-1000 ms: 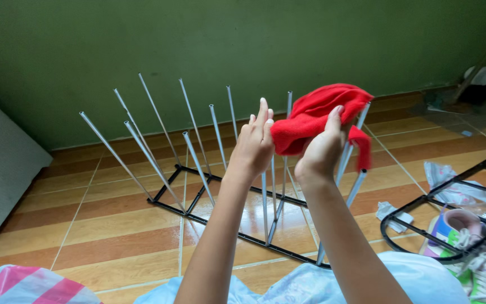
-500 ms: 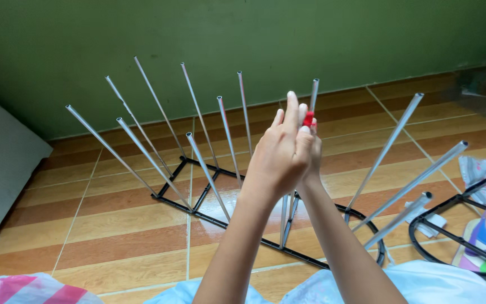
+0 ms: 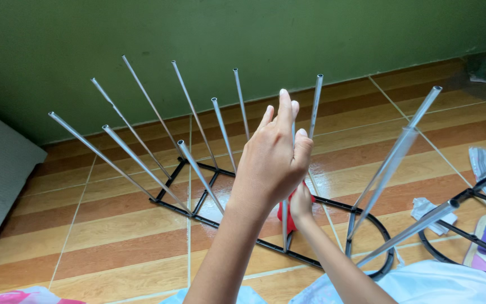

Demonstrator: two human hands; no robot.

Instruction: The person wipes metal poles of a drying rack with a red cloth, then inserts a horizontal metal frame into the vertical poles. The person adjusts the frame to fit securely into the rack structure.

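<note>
Wiping down a rod (image 3: 284, 225) of the rack (image 3: 333, 262) with a red cloth (image 3: 289, 217), I am working low on it now, near the black base frame; my right hand (image 3: 301, 205) is pinching the cloth around the rod, fingers closed on it as far as I can make out, since my left hand is hiding most of that grip; my left hand (image 3: 271, 160) is standing in front, open, fingers (image 3: 286, 110) stretched upward and together, the palm seeming to lie against the same rod, though I cannot tell whether it is really touching. Judging from how things are lying, I am thinking this rod is nearly wiped to its foot; the other silver rods, fanning out left and right, are showing nothing to tell me whether they are done. The cloth is looking small and bunched, only a red sliver peeking out between my wrist and the rod; it is soft and crumpled. The rack is sitting on the floor (image 3: 113, 236), striped brown tiles, with a wet-looking gleam under its middle; a green wall (image 3: 198, 34) is rising behind.
</note>
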